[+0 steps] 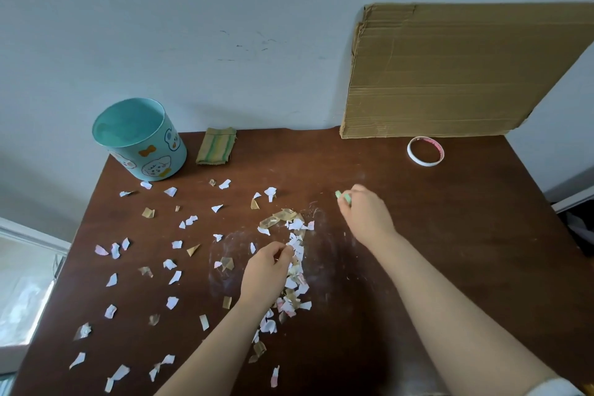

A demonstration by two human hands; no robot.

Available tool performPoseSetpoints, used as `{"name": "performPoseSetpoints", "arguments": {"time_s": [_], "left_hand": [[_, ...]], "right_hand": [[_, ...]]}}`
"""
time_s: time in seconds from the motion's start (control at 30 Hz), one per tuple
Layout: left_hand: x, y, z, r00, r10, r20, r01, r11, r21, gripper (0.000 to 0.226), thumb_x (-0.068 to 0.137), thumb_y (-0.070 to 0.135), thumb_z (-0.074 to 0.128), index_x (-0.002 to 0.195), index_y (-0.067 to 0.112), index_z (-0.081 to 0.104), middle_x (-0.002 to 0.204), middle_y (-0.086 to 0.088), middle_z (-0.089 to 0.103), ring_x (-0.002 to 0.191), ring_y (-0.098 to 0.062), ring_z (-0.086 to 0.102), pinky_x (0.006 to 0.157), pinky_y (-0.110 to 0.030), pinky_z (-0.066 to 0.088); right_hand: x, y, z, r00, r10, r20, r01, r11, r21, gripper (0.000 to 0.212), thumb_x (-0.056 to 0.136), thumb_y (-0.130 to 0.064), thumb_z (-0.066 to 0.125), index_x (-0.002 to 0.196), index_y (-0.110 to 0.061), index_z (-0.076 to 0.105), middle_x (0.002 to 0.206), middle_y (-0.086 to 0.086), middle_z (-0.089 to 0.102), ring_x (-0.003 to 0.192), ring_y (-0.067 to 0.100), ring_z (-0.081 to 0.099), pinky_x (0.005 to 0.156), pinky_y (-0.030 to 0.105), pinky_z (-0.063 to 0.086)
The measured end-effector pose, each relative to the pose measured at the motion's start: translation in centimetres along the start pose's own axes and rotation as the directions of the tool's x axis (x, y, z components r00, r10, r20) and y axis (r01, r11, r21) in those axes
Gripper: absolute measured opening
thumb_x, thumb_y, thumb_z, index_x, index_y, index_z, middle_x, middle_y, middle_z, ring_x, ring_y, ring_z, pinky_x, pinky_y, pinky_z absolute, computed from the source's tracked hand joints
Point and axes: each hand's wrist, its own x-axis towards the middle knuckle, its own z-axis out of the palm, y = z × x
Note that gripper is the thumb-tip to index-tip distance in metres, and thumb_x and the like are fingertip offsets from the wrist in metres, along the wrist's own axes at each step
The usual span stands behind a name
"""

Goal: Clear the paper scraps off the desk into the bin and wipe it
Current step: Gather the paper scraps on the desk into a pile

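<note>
Several white, pink and tan paper scraps lie in a heap down the middle of the brown desk, with more scattered scraps over its left half. My left hand pinches scraps at the heap's left side. My right hand is further back and right, holding a small green scrap in its fingertips. A teal bin with cartoon stickers stands open and upright at the back left corner. A folded green-striped cloth lies beside it against the wall.
A large cardboard sheet leans on the wall at the back right. A roll of tape lies flat in front of it. White dusty smears mark the desk around the heap. The desk's left edge drops off toward a window.
</note>
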Motion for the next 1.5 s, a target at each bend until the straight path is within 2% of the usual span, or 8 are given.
{"name": "performPoseSetpoints", "arguments": {"time_s": [0.27, 0.4, 0.53, 0.8, 0.97, 1.13, 1.37, 1.5], "left_hand": [[-0.4, -0.2, -0.7, 0.998, 0.012, -0.054, -0.012, 1.0, 0.004, 0.027, 0.096, 0.028, 0.047, 0.076, 0.017, 0.06, 0.055, 0.007, 0.048, 0.047, -0.005, 0.04, 0.045, -0.016, 0.029], [-0.4, 0.0, -1.0, 0.999, 0.014, -0.05, -0.014, 1.0, 0.007, 0.027, 0.096, 0.029, 0.046, 0.083, 0.012, 0.063, 0.058, 0.005, 0.051, 0.047, -0.006, 0.041, 0.045, -0.016, 0.03], [-0.7, -0.1, -1.2, 0.999, 0.024, -0.047, -0.024, 1.0, -0.001, 0.025, 0.096, 0.028, 0.047, 0.081, 0.015, 0.061, 0.057, 0.008, 0.051, 0.045, -0.005, 0.042, 0.041, -0.012, 0.03], [-0.4, -0.1, -1.4, 0.998, 0.026, -0.061, -0.026, 1.0, -0.004, 0.029, 0.096, 0.025, 0.046, 0.076, 0.01, 0.06, 0.056, 0.005, 0.049, 0.047, -0.006, 0.039, 0.046, -0.02, 0.029], [-0.4, 0.5, -1.1, 0.998, 0.046, -0.032, -0.047, 0.999, -0.012, 0.025, 0.096, 0.028, 0.047, 0.075, 0.019, 0.058, 0.055, 0.009, 0.05, 0.042, -0.003, 0.042, 0.041, -0.012, 0.031], [-0.5, 1.5, -0.2, 0.999, 0.053, 0.01, -0.053, 0.999, 0.012, 0.025, 0.096, 0.03, 0.046, 0.075, 0.019, 0.055, 0.063, 0.009, 0.05, 0.052, -0.006, 0.044, 0.049, -0.017, 0.029], [-0.3, 1.5, -0.4, 1.0, 0.026, 0.003, -0.026, 0.999, 0.026, 0.025, 0.096, 0.029, 0.046, 0.076, 0.018, 0.057, 0.062, 0.007, 0.05, 0.053, -0.007, 0.044, 0.05, -0.022, 0.03], [-0.1, 1.1, -1.2, 0.999, 0.017, -0.04, -0.016, 1.0, 0.021, 0.025, 0.096, 0.028, 0.047, 0.083, 0.012, 0.062, 0.061, 0.006, 0.052, 0.05, -0.007, 0.044, 0.049, -0.019, 0.03]], "right_hand": [[-4.7, -4.7, 3.1, 0.941, -0.286, 0.182, 0.274, 0.957, 0.092, 0.032, 0.099, -0.023, 0.037, 0.069, -0.014, 0.044, 0.076, -0.003, 0.033, 0.065, 0.02, 0.046, 0.062, 0.031, 0.033], [-3.0, -2.7, 0.8, 0.983, -0.182, 0.021, 0.181, 0.983, 0.04, 0.031, 0.099, -0.025, 0.037, 0.077, -0.012, 0.055, 0.079, -0.002, 0.038, 0.059, 0.017, 0.043, 0.061, 0.027, 0.03], [-1.9, -0.9, 0.1, 1.0, -0.004, -0.004, 0.004, 1.0, 0.03, 0.026, 0.099, -0.024, 0.042, 0.082, -0.01, 0.055, 0.082, -0.001, 0.046, 0.075, 0.02, 0.057, 0.063, 0.027, 0.041], [-5.7, -5.7, 3.5, 0.943, -0.288, 0.166, 0.272, 0.955, 0.117, 0.028, 0.099, -0.023, 0.038, 0.076, -0.015, 0.051, 0.075, -0.005, 0.032, 0.064, 0.018, 0.044, 0.062, 0.028, 0.03], [-2.4, -0.7, 0.2, 0.996, -0.084, -0.032, 0.084, 0.996, 0.016, 0.032, 0.099, -0.026, 0.038, 0.083, -0.007, 0.06, 0.082, 0.0, 0.042, 0.069, 0.022, 0.05, 0.063, 0.028, 0.03], [-0.8, 2.6, -0.3, 0.995, 0.091, -0.037, -0.09, 0.996, 0.011, 0.032, 0.099, -0.026, 0.042, 0.103, -0.003, 0.064, 0.097, 0.005, 0.054, 0.089, 0.024, 0.061, 0.069, 0.028, 0.042], [-4.4, -2.9, 3.1, 0.961, -0.233, 0.149, 0.222, 0.971, 0.084, 0.033, 0.099, -0.025, 0.037, 0.087, -0.006, 0.06, 0.083, 0.001, 0.04, 0.069, 0.022, 0.049, 0.065, 0.029, 0.035], [-2.6, -2.0, 1.0, 0.975, -0.221, 0.04, 0.213, 0.966, 0.143, 0.037, 0.099, -0.029, 0.039, 0.073, -0.008, 0.056, 0.076, 0.0, 0.041, 0.064, 0.022, 0.046, 0.059, 0.029, 0.025]]}}
